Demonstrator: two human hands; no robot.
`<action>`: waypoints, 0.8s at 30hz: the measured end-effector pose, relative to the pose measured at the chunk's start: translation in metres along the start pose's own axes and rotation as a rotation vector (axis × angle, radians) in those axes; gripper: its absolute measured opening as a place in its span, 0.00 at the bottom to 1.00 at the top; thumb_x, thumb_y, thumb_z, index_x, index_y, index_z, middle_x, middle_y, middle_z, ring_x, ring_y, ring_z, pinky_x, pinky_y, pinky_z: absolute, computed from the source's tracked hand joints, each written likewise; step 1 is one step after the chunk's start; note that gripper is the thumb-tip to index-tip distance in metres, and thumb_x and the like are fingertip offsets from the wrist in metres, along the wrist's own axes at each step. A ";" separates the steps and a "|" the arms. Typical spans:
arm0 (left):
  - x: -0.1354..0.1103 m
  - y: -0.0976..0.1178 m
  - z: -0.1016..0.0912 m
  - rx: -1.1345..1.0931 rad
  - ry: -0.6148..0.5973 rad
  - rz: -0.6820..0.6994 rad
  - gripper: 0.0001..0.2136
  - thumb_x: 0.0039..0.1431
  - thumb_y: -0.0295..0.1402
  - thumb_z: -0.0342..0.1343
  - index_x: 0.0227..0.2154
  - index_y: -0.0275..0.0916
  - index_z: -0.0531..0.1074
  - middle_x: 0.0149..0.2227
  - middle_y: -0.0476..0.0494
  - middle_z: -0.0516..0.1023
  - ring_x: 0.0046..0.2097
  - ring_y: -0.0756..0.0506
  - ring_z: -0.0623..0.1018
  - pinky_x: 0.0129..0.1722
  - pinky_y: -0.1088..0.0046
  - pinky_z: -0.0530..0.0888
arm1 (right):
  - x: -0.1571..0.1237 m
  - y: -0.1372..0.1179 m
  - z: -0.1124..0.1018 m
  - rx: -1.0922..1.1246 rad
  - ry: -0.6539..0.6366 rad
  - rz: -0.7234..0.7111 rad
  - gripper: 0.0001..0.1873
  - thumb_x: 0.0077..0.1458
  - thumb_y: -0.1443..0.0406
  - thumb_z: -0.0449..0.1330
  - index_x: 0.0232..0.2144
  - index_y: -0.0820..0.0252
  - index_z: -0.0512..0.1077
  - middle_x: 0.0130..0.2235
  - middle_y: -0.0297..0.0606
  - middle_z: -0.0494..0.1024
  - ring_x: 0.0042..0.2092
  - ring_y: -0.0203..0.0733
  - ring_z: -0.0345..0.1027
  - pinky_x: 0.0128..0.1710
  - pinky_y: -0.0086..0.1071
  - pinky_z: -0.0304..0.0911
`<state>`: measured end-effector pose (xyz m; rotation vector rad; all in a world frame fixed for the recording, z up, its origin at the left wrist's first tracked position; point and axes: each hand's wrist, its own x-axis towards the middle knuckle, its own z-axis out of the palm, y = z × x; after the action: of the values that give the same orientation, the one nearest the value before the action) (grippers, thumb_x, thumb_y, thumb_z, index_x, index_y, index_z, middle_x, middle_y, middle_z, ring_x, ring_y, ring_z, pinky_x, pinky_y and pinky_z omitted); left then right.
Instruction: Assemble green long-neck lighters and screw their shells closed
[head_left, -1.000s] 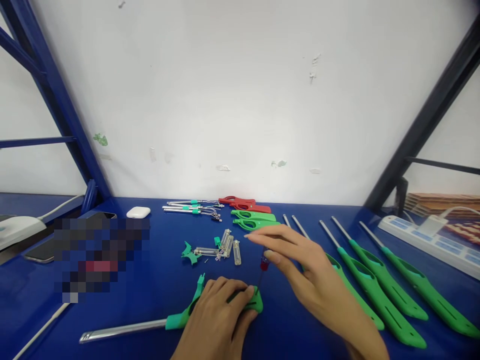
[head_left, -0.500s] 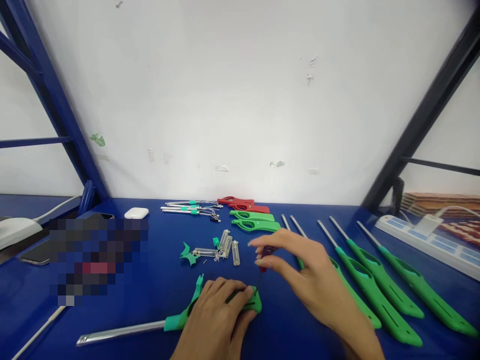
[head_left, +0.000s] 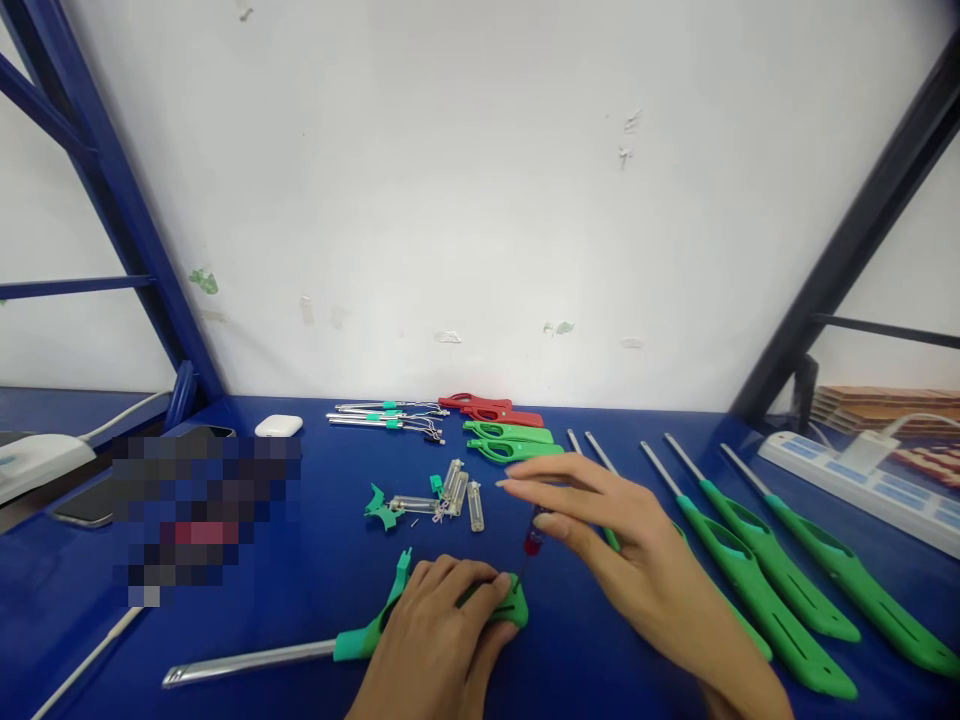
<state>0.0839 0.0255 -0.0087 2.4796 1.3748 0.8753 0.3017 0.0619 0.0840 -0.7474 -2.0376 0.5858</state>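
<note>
My left hand [head_left: 442,625] is closed over the handle of a green long-nosed lighter [head_left: 363,640], which lies on the blue table with its metal tube pointing left. A small teal piece sticks up beside its neck. In my right hand [head_left: 626,555], thumb and fingers hold a small screwdriver [head_left: 533,541] with a dark red handle. Its thin shaft points down toward the butt end of the lighter; whether the tip touches is too small to tell. Beyond my hands lie several clear fuel tanks [head_left: 476,507] and teal plastic triggers [head_left: 381,508].
Several whole green lighters [head_left: 772,610] lie at right, near a white power strip [head_left: 855,490]. At the back are red handle shells [head_left: 491,410], green handle shells [head_left: 517,450] and metal tubes with wires [head_left: 375,418]. A white earbud case [head_left: 278,427] and a phone [head_left: 86,505] sit at left.
The view has shifted slightly, moving everything a little to the right. My right fingers have shifted around the screwdriver, exposing more of its red handle. My left hand keeps its hold on the lighter.
</note>
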 end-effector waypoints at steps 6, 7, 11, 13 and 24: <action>-0.001 -0.001 0.000 0.005 -0.018 0.000 0.15 0.71 0.28 0.62 0.56 0.51 0.78 0.52 0.51 0.84 0.51 0.40 0.82 0.52 0.60 0.76 | -0.001 0.000 0.002 0.001 0.095 -0.041 0.09 0.66 0.66 0.69 0.44 0.43 0.84 0.38 0.27 0.82 0.39 0.34 0.77 0.42 0.25 0.72; 0.000 -0.001 0.000 0.004 -0.021 -0.001 0.15 0.71 0.28 0.62 0.56 0.51 0.78 0.52 0.52 0.84 0.51 0.40 0.82 0.52 0.60 0.76 | -0.001 0.000 0.002 -0.027 0.103 -0.037 0.08 0.65 0.65 0.70 0.44 0.43 0.84 0.38 0.28 0.80 0.39 0.35 0.76 0.41 0.25 0.72; 0.000 0.000 -0.002 -0.009 -0.024 -0.017 0.15 0.70 0.27 0.63 0.55 0.52 0.78 0.52 0.53 0.84 0.51 0.41 0.82 0.53 0.60 0.76 | -0.001 -0.001 0.000 0.035 -0.026 0.021 0.18 0.75 0.66 0.57 0.56 0.36 0.79 0.51 0.29 0.81 0.44 0.34 0.77 0.46 0.26 0.72; 0.001 0.001 -0.002 -0.009 -0.026 -0.019 0.15 0.70 0.27 0.63 0.55 0.51 0.78 0.52 0.53 0.84 0.51 0.41 0.82 0.53 0.60 0.76 | -0.001 -0.001 -0.001 0.086 -0.058 0.042 0.18 0.75 0.67 0.56 0.54 0.36 0.79 0.49 0.27 0.82 0.45 0.34 0.78 0.47 0.26 0.72; 0.000 0.000 0.000 0.014 -0.010 0.002 0.15 0.70 0.28 0.63 0.55 0.51 0.78 0.52 0.52 0.85 0.50 0.41 0.82 0.53 0.61 0.77 | -0.003 -0.002 0.000 -0.032 -0.067 0.066 0.20 0.74 0.67 0.58 0.58 0.33 0.76 0.45 0.28 0.80 0.45 0.35 0.75 0.48 0.28 0.71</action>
<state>0.0838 0.0256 -0.0083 2.4926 1.3797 0.8550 0.3024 0.0582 0.0832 -0.8266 -2.0946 0.6249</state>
